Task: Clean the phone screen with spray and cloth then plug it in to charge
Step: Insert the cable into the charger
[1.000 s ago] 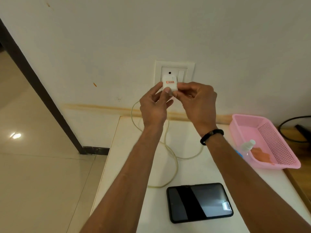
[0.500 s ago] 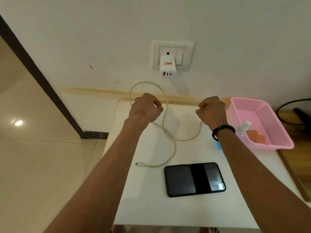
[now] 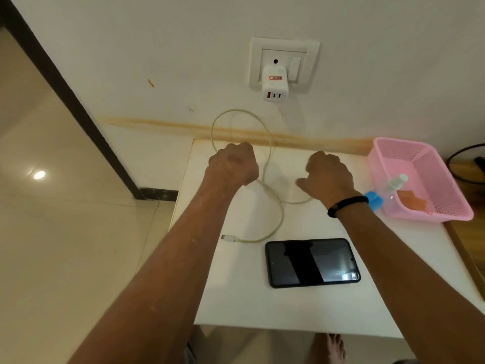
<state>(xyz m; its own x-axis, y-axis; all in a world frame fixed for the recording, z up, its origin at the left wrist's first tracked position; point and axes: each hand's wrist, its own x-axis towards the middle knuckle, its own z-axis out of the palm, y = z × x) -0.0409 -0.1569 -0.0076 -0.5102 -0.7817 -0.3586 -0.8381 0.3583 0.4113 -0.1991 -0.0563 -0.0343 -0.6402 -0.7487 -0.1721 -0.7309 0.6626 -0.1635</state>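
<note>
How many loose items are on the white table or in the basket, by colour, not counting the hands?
White/cream: 1, charging cable
Black: 1, phone
Pink: 1, basket
Clear: 1, spray bottle, lying in the basket
Orange: 1, cloth, also in the basket
Blue: 1, small item beside the basket, identity unclear
Total: 6

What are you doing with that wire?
A person is getting a phone ready to charge. The white charger sits in the wall socket. Both hands are at the cable: the left hand grips it, the right hand seems to too. Its free plug lies on the table, not in the phone.
</note>
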